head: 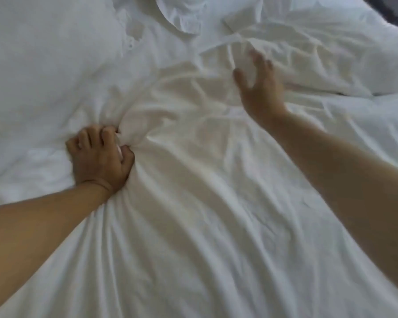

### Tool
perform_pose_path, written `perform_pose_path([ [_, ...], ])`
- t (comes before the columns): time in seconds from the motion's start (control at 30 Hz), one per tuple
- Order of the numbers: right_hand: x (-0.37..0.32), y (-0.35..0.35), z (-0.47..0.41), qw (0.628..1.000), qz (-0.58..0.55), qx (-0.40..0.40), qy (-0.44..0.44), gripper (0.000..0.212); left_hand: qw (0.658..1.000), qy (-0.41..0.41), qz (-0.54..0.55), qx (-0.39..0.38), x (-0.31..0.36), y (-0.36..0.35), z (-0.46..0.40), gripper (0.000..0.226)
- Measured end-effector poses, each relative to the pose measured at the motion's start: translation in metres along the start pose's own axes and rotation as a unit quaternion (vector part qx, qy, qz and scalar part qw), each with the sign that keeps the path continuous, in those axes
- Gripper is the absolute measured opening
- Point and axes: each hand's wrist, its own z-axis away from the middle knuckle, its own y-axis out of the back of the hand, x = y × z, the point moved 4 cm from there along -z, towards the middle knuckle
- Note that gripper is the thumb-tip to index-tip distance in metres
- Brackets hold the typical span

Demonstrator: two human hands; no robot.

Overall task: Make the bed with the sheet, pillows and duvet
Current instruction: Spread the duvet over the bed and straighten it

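— Two hands out: what has each got?
— Left hand (100, 158) clenches a bunch of white duvet (193, 203); right hand (259, 87) hovers spread, holding nothing.
— Where's the loose cloth?
— Ahead, toward the pillows (331, 60). The right hand is nearer; folds fan out from the left fist.

Plain white sheet (216, 203), white pillows (44, 53), no pattern.

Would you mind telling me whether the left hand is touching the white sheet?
Touching: the head view shows the left hand with its fingers curled round a bunch of sheet.
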Motion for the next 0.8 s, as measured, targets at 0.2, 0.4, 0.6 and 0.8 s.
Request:
perform_pose_path([
  [0.2, 0.023, -0.080, 0.323, 0.997, 0.015, -0.034, -0.067, 0.059, 1.000, 0.002, -0.021, -0.012, 0.014, 0.030, 0.010, 0.051],
  [0.4, 0.013, -0.059, 0.568, 0.992, 0.003, -0.040, -0.117, 0.058, 0.986, -0.090, 0.091, -0.108, 0.017, 0.085, 0.158, 0.067],
  [0.6, -0.004, -0.051, 0.785, 0.977, 0.039, -0.103, -0.183, 0.067, 0.925, -0.306, -0.004, -0.224, -0.017, 0.138, 0.458, 0.064],
  [0.8, -0.031, -0.030, 0.862, 0.961, 0.025, -0.169, -0.217, 0.068, 0.884, -0.382, -0.012, -0.268, -0.025, 0.182, 0.519, 0.074],
])
